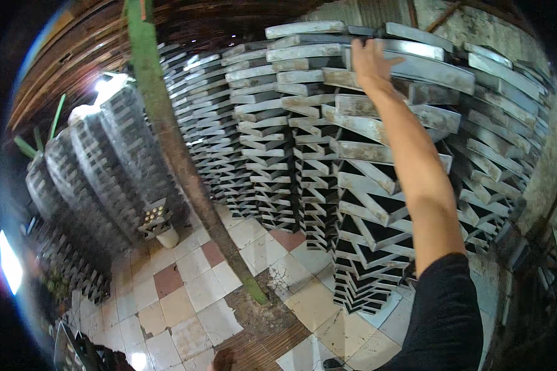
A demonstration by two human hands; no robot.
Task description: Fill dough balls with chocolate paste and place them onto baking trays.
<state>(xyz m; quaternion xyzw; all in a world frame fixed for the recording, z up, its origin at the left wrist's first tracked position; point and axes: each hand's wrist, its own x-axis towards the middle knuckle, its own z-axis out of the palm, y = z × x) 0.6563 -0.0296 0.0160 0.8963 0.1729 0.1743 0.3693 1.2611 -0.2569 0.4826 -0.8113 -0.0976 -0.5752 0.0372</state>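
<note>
My right hand (371,65) is raised with its fingers spread at the top of a tall stack of shallow grey metal trays (436,69). It lies over or just above the edge of an upper tray; whether it touches the metal I cannot tell. The trays are piled crosswise, and several have brownish stains. At the lower edge of the picture only a small, dark part of my left hand (223,359) shows, and its fingers are not clear. Nothing can be made out in it.
More tray stacks (263,142) stand behind and to the right. Plastic-wrapped stacks (127,142) are at the left. A slanting green and brown post (179,154) stands between them. A piece with round dots (156,213) rests near a white cylinder (167,237) on the cracked tile floor (195,303).
</note>
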